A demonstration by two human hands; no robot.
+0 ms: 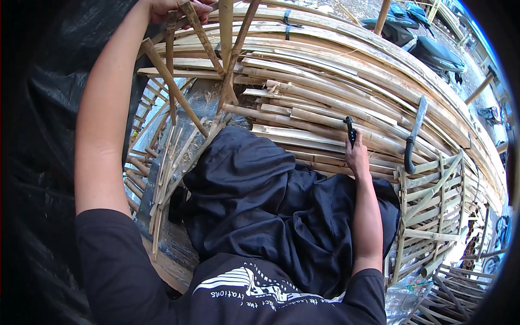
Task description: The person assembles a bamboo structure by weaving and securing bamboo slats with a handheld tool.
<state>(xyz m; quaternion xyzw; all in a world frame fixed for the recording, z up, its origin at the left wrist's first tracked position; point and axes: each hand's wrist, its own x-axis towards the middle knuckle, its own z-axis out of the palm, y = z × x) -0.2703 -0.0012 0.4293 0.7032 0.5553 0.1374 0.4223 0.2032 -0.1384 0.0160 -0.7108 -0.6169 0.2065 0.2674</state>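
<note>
outdoors, motorbikes (439,54) stand beyond our long stack of split bamboo (325,97), where a hooked tool (416,132) lies near a slatted panel (432,187). crossed sticks (201,39) rise ahead on our left; black cloth (244,179) spreads before us. our right hand (357,157), stretched forward, wraps around a black tool (351,132) over the bamboo. our left hand (181,11) reaches high beside the crossed sticks, partly hidden; we cannot tell its grip.

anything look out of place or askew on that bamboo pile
The knife lies unheld, to the right of the right hand, crosswise to the bamboo strips beneath it. The strips' left ends also sit uneven.
</note>
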